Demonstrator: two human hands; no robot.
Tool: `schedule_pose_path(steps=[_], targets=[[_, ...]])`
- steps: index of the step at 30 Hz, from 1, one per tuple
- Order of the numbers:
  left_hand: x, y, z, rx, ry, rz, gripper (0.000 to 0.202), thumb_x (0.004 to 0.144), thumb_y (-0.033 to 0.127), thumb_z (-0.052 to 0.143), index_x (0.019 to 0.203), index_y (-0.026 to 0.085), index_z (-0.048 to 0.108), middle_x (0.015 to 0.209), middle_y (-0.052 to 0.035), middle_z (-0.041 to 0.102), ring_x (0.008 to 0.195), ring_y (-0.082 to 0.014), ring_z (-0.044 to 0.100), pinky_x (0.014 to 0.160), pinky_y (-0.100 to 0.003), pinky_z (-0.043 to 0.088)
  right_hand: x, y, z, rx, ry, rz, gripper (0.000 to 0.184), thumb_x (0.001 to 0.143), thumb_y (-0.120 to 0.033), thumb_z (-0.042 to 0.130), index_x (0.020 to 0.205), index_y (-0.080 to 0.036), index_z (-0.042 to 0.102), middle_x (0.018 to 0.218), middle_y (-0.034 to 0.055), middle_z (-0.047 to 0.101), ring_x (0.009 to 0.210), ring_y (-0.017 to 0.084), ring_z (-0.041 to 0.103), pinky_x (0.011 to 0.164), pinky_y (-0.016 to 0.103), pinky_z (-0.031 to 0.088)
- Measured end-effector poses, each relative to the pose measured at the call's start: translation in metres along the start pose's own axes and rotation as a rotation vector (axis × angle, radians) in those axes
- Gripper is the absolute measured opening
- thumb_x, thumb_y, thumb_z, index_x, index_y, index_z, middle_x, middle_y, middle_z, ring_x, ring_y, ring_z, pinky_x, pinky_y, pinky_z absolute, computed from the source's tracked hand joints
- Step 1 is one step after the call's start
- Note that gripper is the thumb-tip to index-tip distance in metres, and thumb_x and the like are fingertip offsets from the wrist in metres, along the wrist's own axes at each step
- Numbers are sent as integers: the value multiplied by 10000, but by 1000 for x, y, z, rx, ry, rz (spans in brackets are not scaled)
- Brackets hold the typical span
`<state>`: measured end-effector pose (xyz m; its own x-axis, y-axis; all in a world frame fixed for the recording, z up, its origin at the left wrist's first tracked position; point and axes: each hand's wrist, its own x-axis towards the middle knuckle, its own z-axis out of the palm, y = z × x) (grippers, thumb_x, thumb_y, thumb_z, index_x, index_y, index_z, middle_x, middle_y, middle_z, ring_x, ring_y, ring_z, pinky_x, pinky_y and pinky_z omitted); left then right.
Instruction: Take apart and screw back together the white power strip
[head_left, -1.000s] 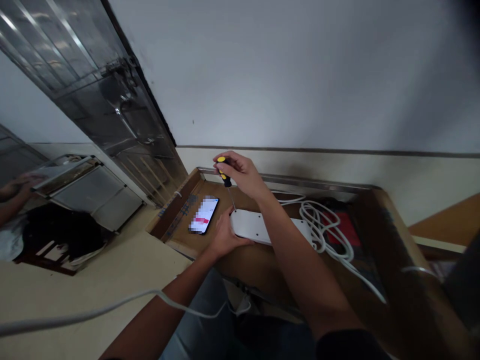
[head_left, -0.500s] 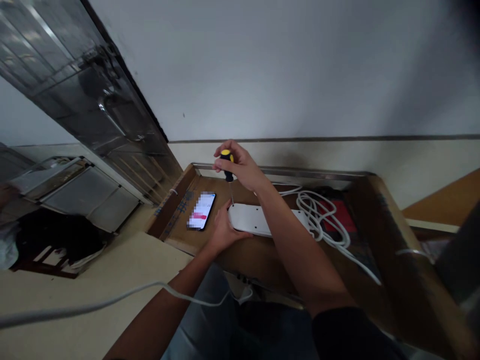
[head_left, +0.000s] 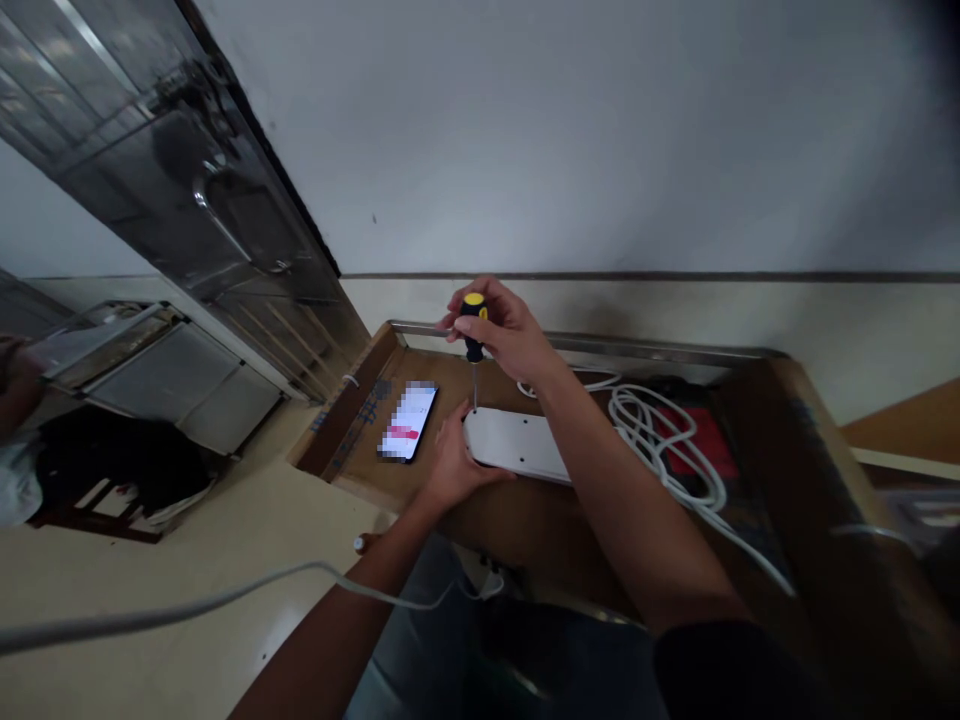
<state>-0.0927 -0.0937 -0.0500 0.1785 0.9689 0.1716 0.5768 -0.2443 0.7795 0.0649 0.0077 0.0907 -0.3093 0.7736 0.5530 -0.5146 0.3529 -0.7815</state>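
Here, the person's right hand is clenched around a screwdriver with a yellow and black handle, and its thin metal shaft points straight down. Its fingers hide most of the handle. The tip comes down at the left end of a white power strip and seems to touch it, but the exact contact is too small to make out. The left hand grasps that end of the strip, with its fingers curled around the edge. The right forearm covers the right part of the strip, so its other end cannot be seen.

The strip lies on a brown cardboard surface, and blue printing on the left side of it is too blurred to read. Just left of the strip lies a smartphone, and its screen is pixelated. On the right is a coiled white cable, beside a red object that I cannot identify.

A metal rail runs along the far edge, under a pale wall. A grey cable crosses the near left over the beige floor. At the left edge, another person's hand is cut off by the frame.
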Motion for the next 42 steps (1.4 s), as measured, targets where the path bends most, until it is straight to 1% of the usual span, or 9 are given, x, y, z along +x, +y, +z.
schedule_pose_path(steps=[5, 9, 13, 16, 22, 29, 33, 37, 42], targets=[[0, 2, 0, 25, 4, -6, 1316, 453, 551, 1022, 1539, 189, 373, 1560, -210, 485, 1481, -431, 449, 1253, -620, 323, -1, 4, 10, 17, 41, -48, 442, 859, -547, 769, 1012, -270, 460, 874, -79, 571, 535, 19, 458, 498, 187, 404], [1, 5, 0, 37, 5, -11, 1304, 455, 499, 1030, 1540, 196, 373, 1525, -197, 521, 1448, -422, 479, 1227, -600, 360, -4, -5, 22, -14, -68, 5, 419, 954, -631, 587, 1038, -220, 594, 916, -3, 634, 650, 62, 546, 574, 225, 468], [1, 5, -1, 29, 6, -15, 1287, 460, 492, 1029, 1533, 204, 379, 1505, -189, 537, 1416, -414, 500, 1207, -596, 378, -7, -5, 32, -70, -21, -20, 400, 816, -478, 831, 984, -231, 565, 971, -18, 640, 768, 80, 635, 688, 239, 535], [1, 4, -1, 21, 1, -11, 1276, 468, 493, 1026, 1530, 204, 381, 1521, -193, 524, 1433, -420, 488, 1216, -603, 368, -8, -1, 34, -93, 66, -58, 494, 777, -453, 873, 981, -264, 465, 919, -57, 597, 638, 51, 552, 598, 230, 496], [1, 5, -2, 46, -4, -4, 1293, 483, 490, 1022, 1546, 171, 360, 1549, -208, 499, 1454, -409, 469, 1236, -586, 355, -8, -8, 32, -135, -3, -40, 424, 965, -629, 579, 1119, -235, 611, 898, -15, 609, 661, 69, 542, 595, 245, 464], [0, 6, -2, 35, -2, -19, 1293, 484, 488, 1024, 1551, 184, 359, 1548, -199, 497, 1461, -399, 459, 1242, -592, 351, -8, -2, 30, -163, 126, -85, 510, 756, -494, 886, 930, -249, 474, 880, -52, 600, 653, 59, 547, 598, 233, 458], [1, 4, -1, 39, 1, -6, 1286, 483, 502, 1023, 1545, 185, 369, 1557, -199, 491, 1471, -403, 453, 1252, -600, 336, -8, -1, 27, -150, 126, -96, 453, 874, -566, 756, 1075, -284, 465, 812, -80, 545, 527, 52, 430, 491, 235, 364], [1, 3, -1, 54, 3, -1, 1234, 487, 505, 1019, 1511, 181, 412, 1515, -199, 524, 1447, -411, 477, 1234, -612, 353, -9, -4, 25, -141, 11, -59, 419, 992, -645, 521, 1127, -255, 595, 904, -12, 608, 647, 79, 535, 574, 251, 456], [0, 4, -1, 40, 8, -17, 1252, 477, 495, 1024, 1522, 196, 403, 1527, -197, 514, 1454, -417, 472, 1234, -617, 347, -6, 2, 25, -153, 71, -58, 453, 820, -551, 815, 1011, -254, 532, 885, -37, 608, 729, 84, 623, 669, 247, 526]])
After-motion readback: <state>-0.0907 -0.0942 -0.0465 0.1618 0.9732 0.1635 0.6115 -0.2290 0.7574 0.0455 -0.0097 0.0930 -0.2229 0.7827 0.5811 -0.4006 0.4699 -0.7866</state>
